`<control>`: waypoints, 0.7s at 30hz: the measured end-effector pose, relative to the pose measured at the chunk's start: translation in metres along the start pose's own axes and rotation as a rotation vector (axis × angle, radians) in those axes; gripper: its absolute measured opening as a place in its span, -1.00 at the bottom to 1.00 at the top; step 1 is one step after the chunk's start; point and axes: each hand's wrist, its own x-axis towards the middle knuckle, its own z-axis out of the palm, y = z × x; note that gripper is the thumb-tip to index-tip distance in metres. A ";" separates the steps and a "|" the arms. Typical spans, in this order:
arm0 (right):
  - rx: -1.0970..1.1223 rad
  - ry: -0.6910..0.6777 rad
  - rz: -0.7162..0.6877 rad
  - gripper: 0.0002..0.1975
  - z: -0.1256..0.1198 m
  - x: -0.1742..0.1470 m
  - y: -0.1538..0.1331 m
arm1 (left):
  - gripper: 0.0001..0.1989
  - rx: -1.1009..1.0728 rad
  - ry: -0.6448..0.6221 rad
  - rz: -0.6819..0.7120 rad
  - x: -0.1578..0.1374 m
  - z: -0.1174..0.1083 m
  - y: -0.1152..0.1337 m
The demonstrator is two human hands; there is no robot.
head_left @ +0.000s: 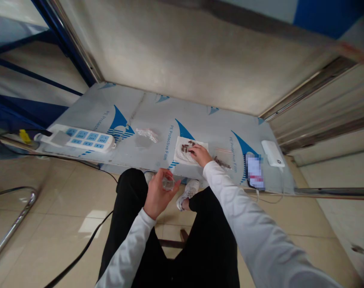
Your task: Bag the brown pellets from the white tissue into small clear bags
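Note:
My left hand (160, 192) is curled around a small clear cup (168, 184), held in front of the table edge above my lap. A white sheet (180, 157), perhaps paper or cloth, lies on the film-covered table (146, 114) and bears several small dark brown pieces (185, 148). The fingertips of my right hand (201, 154) are drawn together at these pieces; what is between them is too small to make out. Just right of that hand lies a clear bag (222, 161) with more brown bits. A crumpled clear plastic wrapper (147, 135) rests left of the sheet.
A white power strip (90, 140) with a plug lies on the left of the table. To the right are a phone (254, 172) and a white power bank (273, 153) with cables. A black cable (83, 252) hangs down at the left. Behind the table stands a panel (182, 56).

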 end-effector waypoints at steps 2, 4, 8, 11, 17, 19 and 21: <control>-0.020 -0.016 0.004 -0.79 0.003 0.000 0.000 | -0.76 -0.002 0.004 -0.013 0.001 0.000 -0.002; -0.045 -0.023 0.021 -0.80 0.004 0.000 -0.001 | -0.75 -0.001 0.007 -0.022 0.001 0.000 -0.002; -0.092 -0.024 0.081 -0.80 0.003 0.002 -0.003 | -0.76 -0.007 -0.006 -0.023 0.001 0.000 -0.001; -0.111 -0.043 0.116 -0.82 0.001 0.007 -0.005 | -0.76 -0.017 -0.012 -0.027 0.001 -0.002 0.000; -0.107 -0.093 0.185 -0.85 -0.004 0.020 -0.011 | -0.76 -0.021 -0.002 -0.038 0.003 -0.006 0.004; -0.091 -0.095 0.204 -0.85 -0.004 0.022 -0.012 | -0.76 -0.018 -0.004 -0.025 0.004 -0.007 0.004; -0.064 -0.085 0.214 -0.85 -0.004 0.024 -0.012 | -0.76 -0.009 0.001 -0.017 0.004 -0.007 0.004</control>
